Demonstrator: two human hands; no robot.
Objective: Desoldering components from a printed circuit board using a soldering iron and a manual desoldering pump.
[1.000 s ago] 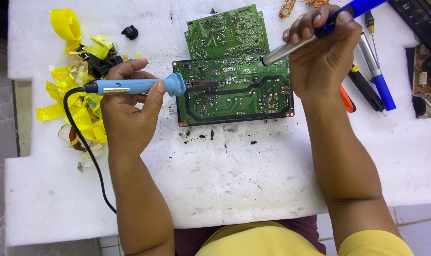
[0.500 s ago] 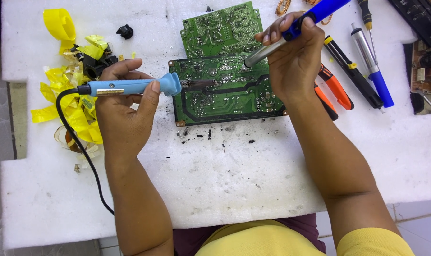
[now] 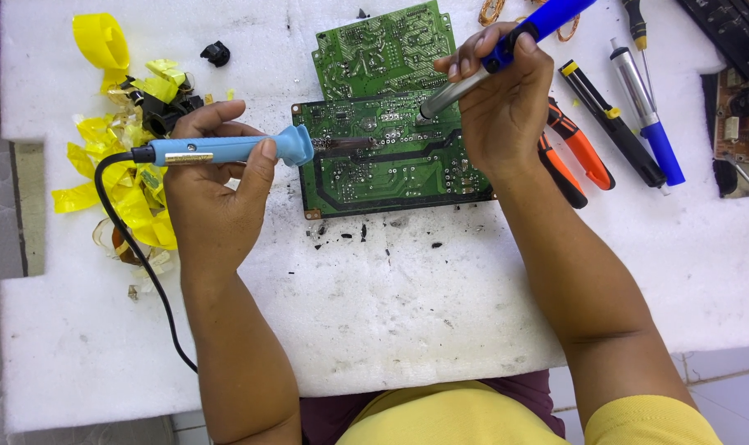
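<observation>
The right hand (image 3: pixel 506 107) is bringing the desoldering pump (image 3: pixel 506 49) closer in over the lower circuit board (image 3: pixel 391 165); a second ago its metal nozzle was hovering near the board's right edge, and now it is pointing down at the upper middle, just beside the iron's tip; the fingers are clamped around the pump's blue barrel. The left hand (image 3: pixel 210 177) is keeping its closed grip on the light blue soldering iron (image 3: pixel 226 150), whose tip is resting on the board as before; that suggests a joint is being heated for suction. The board is lying on the white foam sheet (image 3: pixel 391 313), overlapping a second green board (image 3: pixel 383 45); orange pliers (image 3: pixel 585 152), earlier hidden by the hand, are now showing.
</observation>
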